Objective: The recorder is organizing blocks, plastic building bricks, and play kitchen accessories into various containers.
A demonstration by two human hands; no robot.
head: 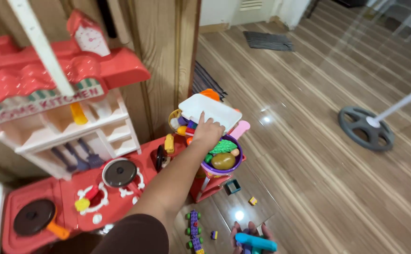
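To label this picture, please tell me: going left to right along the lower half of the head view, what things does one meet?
Black frying pan → yellow knob → round grey burner → purple block train → purple bowl → small yellow block → grey fan base.

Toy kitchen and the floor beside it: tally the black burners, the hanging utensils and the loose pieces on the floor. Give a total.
black burners: 2
hanging utensils: 3
loose floor pieces: 4, counting the joined block chain as one
Total: 9
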